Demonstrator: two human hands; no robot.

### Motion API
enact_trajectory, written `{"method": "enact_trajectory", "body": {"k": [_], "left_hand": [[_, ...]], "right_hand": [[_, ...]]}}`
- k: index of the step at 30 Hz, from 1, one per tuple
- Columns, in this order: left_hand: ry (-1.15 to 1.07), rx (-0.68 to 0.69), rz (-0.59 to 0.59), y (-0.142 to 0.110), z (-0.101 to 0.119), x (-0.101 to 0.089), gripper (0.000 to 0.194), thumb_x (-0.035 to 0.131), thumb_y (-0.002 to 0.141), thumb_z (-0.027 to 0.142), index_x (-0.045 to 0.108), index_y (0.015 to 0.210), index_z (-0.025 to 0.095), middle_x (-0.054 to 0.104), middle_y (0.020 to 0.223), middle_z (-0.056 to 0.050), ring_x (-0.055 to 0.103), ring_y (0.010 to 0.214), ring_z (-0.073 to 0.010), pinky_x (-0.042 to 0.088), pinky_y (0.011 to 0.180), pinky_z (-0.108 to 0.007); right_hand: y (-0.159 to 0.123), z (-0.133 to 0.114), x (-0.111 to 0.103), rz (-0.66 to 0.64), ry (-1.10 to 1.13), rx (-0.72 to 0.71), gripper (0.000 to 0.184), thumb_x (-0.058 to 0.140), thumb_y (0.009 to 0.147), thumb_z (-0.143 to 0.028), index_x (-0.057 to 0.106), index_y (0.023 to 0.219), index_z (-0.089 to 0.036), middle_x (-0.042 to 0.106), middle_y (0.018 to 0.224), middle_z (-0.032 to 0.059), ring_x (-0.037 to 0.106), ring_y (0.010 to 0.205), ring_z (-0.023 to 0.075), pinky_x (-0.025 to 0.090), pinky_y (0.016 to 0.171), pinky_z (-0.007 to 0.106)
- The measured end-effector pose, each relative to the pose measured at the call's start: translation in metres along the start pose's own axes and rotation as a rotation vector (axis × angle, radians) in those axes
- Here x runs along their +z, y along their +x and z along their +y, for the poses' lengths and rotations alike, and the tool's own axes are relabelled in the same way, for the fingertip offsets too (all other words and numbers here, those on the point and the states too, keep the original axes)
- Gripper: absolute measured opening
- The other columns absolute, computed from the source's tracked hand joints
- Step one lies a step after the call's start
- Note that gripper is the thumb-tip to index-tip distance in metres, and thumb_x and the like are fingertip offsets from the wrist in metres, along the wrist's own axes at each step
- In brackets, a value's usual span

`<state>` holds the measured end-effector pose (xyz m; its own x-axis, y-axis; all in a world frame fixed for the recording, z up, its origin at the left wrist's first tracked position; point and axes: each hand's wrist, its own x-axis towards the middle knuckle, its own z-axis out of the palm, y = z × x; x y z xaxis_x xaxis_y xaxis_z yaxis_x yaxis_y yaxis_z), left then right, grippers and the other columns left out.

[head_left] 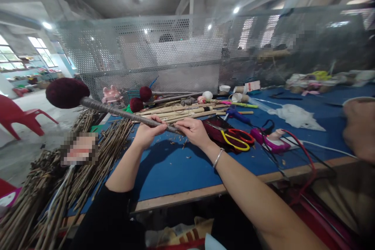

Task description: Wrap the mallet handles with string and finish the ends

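A long stick (125, 114) wrapped in grey tape carries a round dark-red head (67, 93) at its far left end. My left hand (150, 133) grips the stick from below, thumb along its lower part. Close beside it, my right hand (191, 131) pinches the stick's thin lower end; a silver bangle is on that wrist. The stick is held slanting above the blue table (166, 175). Behind it lie similar sticks with dark-red heads (145, 93) and several pale bare sticks (187, 112).
Bundles of thin brown twigs (96, 156) lie at left. Right of my hands are yellow and red-handled scissors (236, 140), a blue glue gun (238, 115), a purple power strip (271, 142) with cables and a white plastic bag (299, 116). Another person's hand (359, 129) is at far right.
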<state>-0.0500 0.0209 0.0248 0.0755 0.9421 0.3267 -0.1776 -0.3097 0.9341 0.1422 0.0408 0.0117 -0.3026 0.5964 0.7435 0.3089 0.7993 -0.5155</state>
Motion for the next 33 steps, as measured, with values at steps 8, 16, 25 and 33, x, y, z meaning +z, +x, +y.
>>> {"method": "enact_trajectory", "body": {"k": [8, 16, 25, 33], "left_hand": [[-0.179, 0.016, -0.083, 0.0, 0.005, 0.0, 0.034, 0.078, 0.061, 0.018, 0.047, 0.075, 0.015, 0.066, 0.068, -0.004, 0.045, 0.043, -0.0029, 0.032, 0.046, -0.018], [-0.214, -0.04, 0.053, -0.001, 0.005, 0.007, 0.043, 0.081, 0.054, 0.022, 0.05, 0.083, 0.017, 0.064, 0.069, 0.0, 0.063, 0.063, -0.0131, 0.045, 0.054, -0.021], [-0.043, 0.139, 0.311, 0.002, -0.004, 0.006, 0.033, 0.078, 0.058, 0.028, 0.054, 0.079, 0.016, 0.064, 0.074, 0.0, 0.062, 0.063, -0.0111, 0.05, 0.061, -0.025], [0.121, 0.147, 0.303, 0.002, -0.004, 0.007, 0.032, 0.076, 0.06, 0.028, 0.057, 0.082, 0.016, 0.063, 0.073, 0.0, 0.06, 0.062, -0.0108, 0.049, 0.061, -0.023]], "right_hand": [[0.005, 0.007, 0.004, 0.018, 0.459, 0.465, 0.015, 0.073, 0.064, -0.031, 0.07, 0.07, -0.017, 0.068, 0.069, 0.0007, 0.06, 0.065, 0.0133, 0.045, 0.066, 0.026], [-0.001, 0.009, 0.012, -0.276, 0.954, 0.904, 0.023, 0.073, 0.055, -0.025, 0.062, 0.073, -0.016, 0.036, 0.042, -0.0105, 0.023, 0.036, 0.0027, 0.012, 0.037, 0.018], [-0.009, 0.004, 0.027, -0.27, 0.327, 0.475, 0.024, 0.061, 0.076, -0.035, 0.073, 0.084, -0.017, 0.067, 0.066, 0.0027, 0.058, 0.057, 0.0137, 0.045, 0.056, 0.026], [-0.005, -0.001, 0.015, -0.03, 0.099, 0.081, 0.019, 0.056, 0.083, -0.027, 0.073, 0.086, -0.02, 0.073, 0.088, 0.0056, 0.067, 0.081, 0.0182, 0.05, 0.078, 0.029]]}}
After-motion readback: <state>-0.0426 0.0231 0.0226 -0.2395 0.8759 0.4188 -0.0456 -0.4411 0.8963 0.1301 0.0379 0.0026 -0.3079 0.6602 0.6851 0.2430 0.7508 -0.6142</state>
